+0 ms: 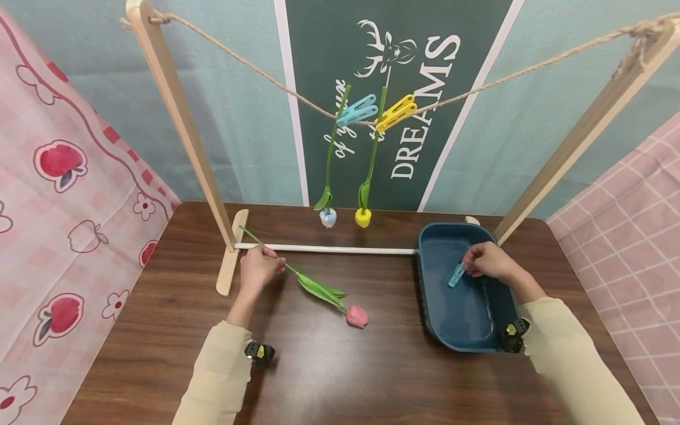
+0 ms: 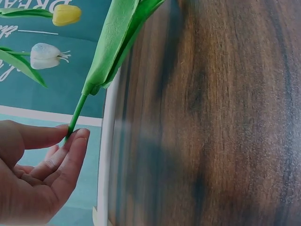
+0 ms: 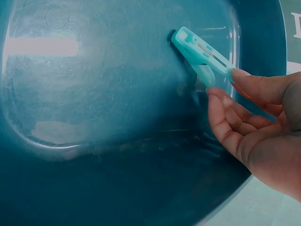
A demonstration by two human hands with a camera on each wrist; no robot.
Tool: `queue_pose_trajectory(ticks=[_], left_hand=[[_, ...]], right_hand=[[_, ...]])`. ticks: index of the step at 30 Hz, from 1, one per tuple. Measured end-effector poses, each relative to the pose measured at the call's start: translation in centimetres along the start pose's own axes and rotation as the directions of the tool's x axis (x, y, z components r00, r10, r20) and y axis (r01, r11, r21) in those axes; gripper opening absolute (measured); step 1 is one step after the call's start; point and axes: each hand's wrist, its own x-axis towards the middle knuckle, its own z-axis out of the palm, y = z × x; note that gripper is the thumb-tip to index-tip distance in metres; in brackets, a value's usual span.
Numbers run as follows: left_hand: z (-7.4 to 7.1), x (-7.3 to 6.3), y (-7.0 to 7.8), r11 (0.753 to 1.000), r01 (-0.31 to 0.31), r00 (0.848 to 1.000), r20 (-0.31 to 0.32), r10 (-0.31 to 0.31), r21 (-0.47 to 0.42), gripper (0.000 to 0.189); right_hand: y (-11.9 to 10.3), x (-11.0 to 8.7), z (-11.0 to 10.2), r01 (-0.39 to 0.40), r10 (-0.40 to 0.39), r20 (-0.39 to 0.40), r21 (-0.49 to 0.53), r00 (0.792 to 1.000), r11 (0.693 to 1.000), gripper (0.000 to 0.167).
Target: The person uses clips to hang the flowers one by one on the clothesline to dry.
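Between thumb and fingers, my left hand (image 1: pixel 258 269) pinches the green stem of a pink artificial tulip (image 1: pixel 357 316). The bloom points toward the right, low over the table, and the stem's cut end reaches past the hand at upper left. In the left wrist view the tulip's leaves (image 2: pixel 115 44) rise above the fingertips; its bloom is out of that frame. My right hand (image 1: pixel 490 260) is inside the blue basin (image 1: pixel 451 319), pinching a light-blue clothespin (image 1: pixel 455 275) by its handle ends. In the right wrist view the clothespin (image 3: pixel 202 54) slants over the basin floor.
A rope (image 1: pixel 239 58) spans two wooden posts (image 1: pixel 183 127). On it, a blue clothespin (image 1: pixel 358 110) holds a white-blue tulip (image 1: pixel 328 218) and a yellow clothespin (image 1: pixel 396 113) a yellow tulip (image 1: pixel 363 217), both upside down. A white rod (image 1: pixel 340 249) runs low behind the left hand.
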Motion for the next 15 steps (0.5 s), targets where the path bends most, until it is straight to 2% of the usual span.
queue_pose_trajectory(ticks=[8,15], left_hand=[[0.28,0.04,-0.52,1.0,0.021,1.0,0.018,-0.021,-0.001,0.012],[0.01,-0.02,0.14,0.999,0.0,1.0,0.012,0.0,-0.054,0.014]], right_hand=[[-0.14,-0.2,-0.14,-0.007,0.006,0.027,0.035,1.0,0.999,0.006],[-0.24,-0.34,-0.3,0.002,-0.004,0.036,0.051,0.999,0.999,0.006]])
